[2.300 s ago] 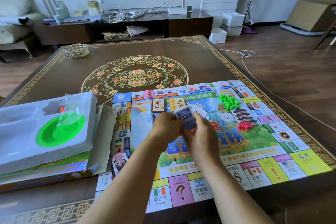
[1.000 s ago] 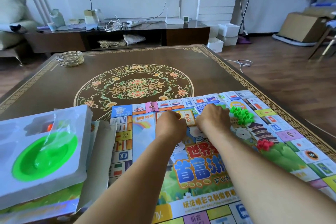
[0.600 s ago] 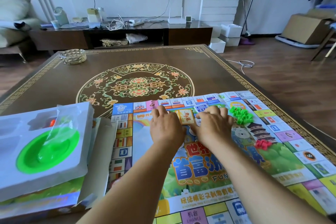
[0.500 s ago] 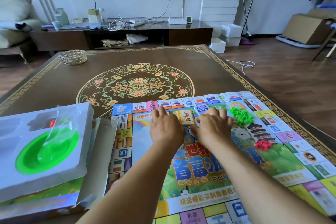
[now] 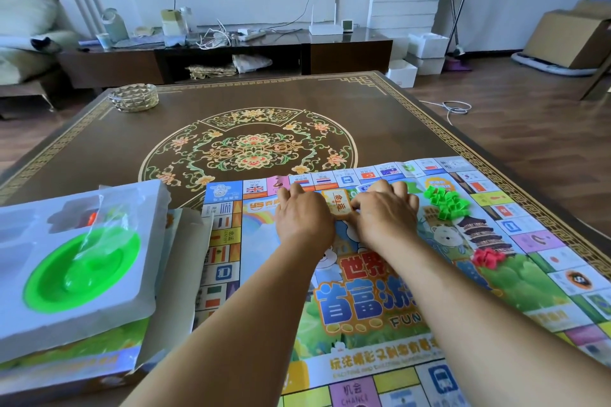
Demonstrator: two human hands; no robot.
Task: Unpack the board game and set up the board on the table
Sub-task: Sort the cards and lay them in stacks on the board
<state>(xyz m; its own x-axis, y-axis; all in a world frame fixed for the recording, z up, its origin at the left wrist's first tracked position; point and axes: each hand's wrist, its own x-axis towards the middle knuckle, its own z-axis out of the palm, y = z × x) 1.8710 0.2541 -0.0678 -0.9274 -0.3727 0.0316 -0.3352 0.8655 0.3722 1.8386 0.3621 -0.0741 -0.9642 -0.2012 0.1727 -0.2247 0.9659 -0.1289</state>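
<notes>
The colourful game board (image 5: 373, 304) lies flat on the near right part of the table. Both hands rest palm down on its far part. My left hand (image 5: 302, 221) lies flat left of a yellow card stack (image 5: 340, 205), fingers spread. My right hand (image 5: 386, 218) lies right of that stack, its thumb touching the stack's edge; whatever is under the palm is hidden. A pile of green houses (image 5: 446, 203) and a few red pieces (image 5: 487, 258) sit on the board further right.
At the near left a white plastic tray (image 5: 145, 241) with a green bowl (image 5: 79, 268) sits on the game box (image 5: 66, 370). A glass dish (image 5: 134, 97) stands at the far left of the brown patterned table (image 5: 251, 99). A cable lies on the floor to the right.
Both hands carried the blue cards forward from the board's middle to its far part, went down as fists, then spread flat. In the last half second they have stayed still.
</notes>
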